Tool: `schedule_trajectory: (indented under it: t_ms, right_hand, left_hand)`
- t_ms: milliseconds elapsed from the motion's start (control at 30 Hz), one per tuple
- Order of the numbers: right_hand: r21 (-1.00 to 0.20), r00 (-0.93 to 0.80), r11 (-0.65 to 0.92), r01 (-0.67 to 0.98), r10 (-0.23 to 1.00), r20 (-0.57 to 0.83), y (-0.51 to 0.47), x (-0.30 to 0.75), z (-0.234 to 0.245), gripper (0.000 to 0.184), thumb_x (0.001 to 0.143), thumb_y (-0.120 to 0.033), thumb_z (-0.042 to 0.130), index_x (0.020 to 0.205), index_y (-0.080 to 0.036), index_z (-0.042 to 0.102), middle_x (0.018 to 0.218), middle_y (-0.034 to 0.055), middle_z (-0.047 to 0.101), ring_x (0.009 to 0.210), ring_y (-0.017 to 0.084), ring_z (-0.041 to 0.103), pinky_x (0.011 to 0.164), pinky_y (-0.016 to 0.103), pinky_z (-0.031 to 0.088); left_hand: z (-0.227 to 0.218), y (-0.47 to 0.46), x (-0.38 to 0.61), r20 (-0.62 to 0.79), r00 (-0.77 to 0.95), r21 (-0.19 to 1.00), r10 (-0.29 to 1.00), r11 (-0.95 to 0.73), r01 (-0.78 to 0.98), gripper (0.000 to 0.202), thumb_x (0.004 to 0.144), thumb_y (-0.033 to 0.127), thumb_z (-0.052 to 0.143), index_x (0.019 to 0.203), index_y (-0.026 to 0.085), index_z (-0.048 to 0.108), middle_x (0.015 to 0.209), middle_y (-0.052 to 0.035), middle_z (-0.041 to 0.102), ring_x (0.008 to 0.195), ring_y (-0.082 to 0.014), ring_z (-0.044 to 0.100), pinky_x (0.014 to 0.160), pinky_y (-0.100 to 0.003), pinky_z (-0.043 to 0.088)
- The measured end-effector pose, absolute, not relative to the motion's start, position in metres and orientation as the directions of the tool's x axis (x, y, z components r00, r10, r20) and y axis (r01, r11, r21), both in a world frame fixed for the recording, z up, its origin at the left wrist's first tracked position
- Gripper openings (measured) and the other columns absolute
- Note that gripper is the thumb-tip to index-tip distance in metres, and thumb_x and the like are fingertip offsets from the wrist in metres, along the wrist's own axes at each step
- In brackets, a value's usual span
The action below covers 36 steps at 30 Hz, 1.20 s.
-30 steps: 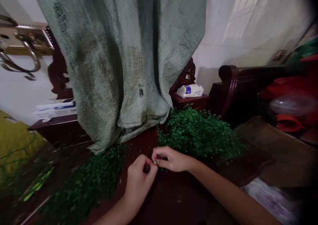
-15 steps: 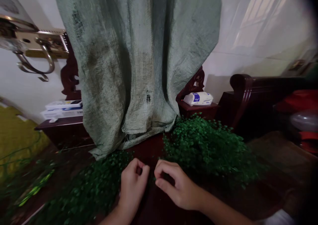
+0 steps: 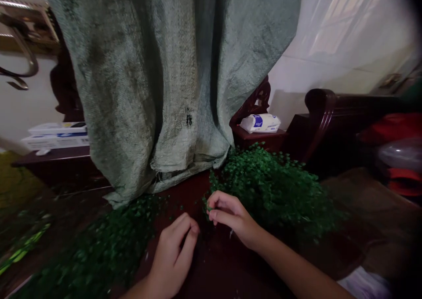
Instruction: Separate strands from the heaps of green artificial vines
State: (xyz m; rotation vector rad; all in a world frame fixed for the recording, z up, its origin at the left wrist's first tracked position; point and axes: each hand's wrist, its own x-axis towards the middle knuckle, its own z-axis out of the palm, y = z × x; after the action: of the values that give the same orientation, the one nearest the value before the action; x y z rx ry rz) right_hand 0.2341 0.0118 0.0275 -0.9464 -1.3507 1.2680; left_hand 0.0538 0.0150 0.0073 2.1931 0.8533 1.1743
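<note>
My right hand [image 3: 227, 215] is at the near left edge of a large heap of small-leaved green plants [image 3: 273, 184]. Its thumb and fingers are pinched together, with a bit of green sprig showing at the tips. To its left, my left hand [image 3: 176, 246] is closed, thumb against the curled fingers; whatever it holds, if anything, is hidden. A second heap of green plants [image 3: 95, 242], darker and blurred, lies left of that hand. Between the heaps the dark red wooden surface [image 3: 211, 264] shows, with a few tiny scraps on it.
A large grey-green woven sack [image 3: 178, 79] hangs down behind the heaps. Tissue packs [image 3: 262, 123] sit on a dark wooden ledge to the right, and white boxes [image 3: 59, 136] on another at left. Red items [image 3: 405, 132] are at the far right.
My right hand has moved up and away from my left hand to the right heap's edge. My left hand has stayed low and closed. The view has turned slightly right.
</note>
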Motion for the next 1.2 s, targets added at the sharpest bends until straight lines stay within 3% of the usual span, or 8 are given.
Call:
schedule_trajectory:
  t_ms: [200,367,700,967,1200]
  right_hand:
    - [-0.957,-0.164,0.268,0.115,0.955,0.248,0.007,0.232,0.033,0.011,0.076,-0.017,0.057,0.066,-0.018,0.051,0.069,-0.0011,0.051,0.06,0.01,0.049,0.055,0.023,0.042]
    - [-0.798,-0.328,0.486,0.356,0.865,0.381,0.001,0.232,0.036,0.009,0.072,-0.009,0.06,0.069,-0.017,0.057,0.068,-0.0007,0.055,0.058,0.009,0.05,0.055,0.022,0.042]
    - [-0.729,-0.322,0.553,0.404,0.831,0.453,0.004,0.233,0.025,0.016,0.073,-0.008,0.062,0.084,-0.019,0.061,0.081,0.0021,0.063,0.071,0.013,0.06,0.064,0.023,0.051]
    - [-0.709,-0.314,0.552,0.439,0.834,0.455,0.003,0.231,0.021,0.019,0.071,-0.005,0.058,0.083,-0.019,0.059,0.079,0.0012,0.061,0.066,0.011,0.058,0.062,0.021,0.05]
    - [-0.716,-0.328,0.525,0.459,0.85,0.413,0.0,0.227,0.027,0.02,0.069,-0.005,0.056,0.083,-0.019,0.058,0.077,0.0008,0.059,0.066,0.011,0.058,0.062,0.021,0.05]
  left_hand:
    - [0.005,0.018,0.058,0.545,0.353,0.691,0.76,-0.646,0.324,0.012,0.09,0.017,0.049,0.079,0.02,0.054,0.074,-0.0001,0.056,0.067,-0.0146,0.057,0.061,-0.023,0.044]
    - [0.006,0.018,0.057,0.537,0.397,0.711,0.744,-0.653,0.261,0.01,0.089,0.016,0.049,0.085,0.019,0.057,0.079,-0.0013,0.059,0.073,-0.0154,0.059,0.064,-0.024,0.046]
    - [0.004,0.022,0.056,0.465,0.399,0.765,0.79,-0.585,0.268,0.017,0.087,0.016,0.048,0.075,0.018,0.06,0.073,-0.0014,0.062,0.069,-0.0157,0.061,0.063,-0.025,0.047]
    - [0.002,0.023,0.06,0.462,0.387,0.77,0.798,-0.577,0.272,0.016,0.08,0.012,0.052,0.071,0.017,0.064,0.066,0.0001,0.06,0.061,-0.0133,0.058,0.057,-0.022,0.044]
    - [0.0,0.025,0.058,0.467,0.383,0.751,0.797,-0.586,0.304,0.018,0.077,0.012,0.051,0.061,0.017,0.058,0.06,0.0015,0.055,0.057,-0.0132,0.054,0.054,-0.022,0.039]
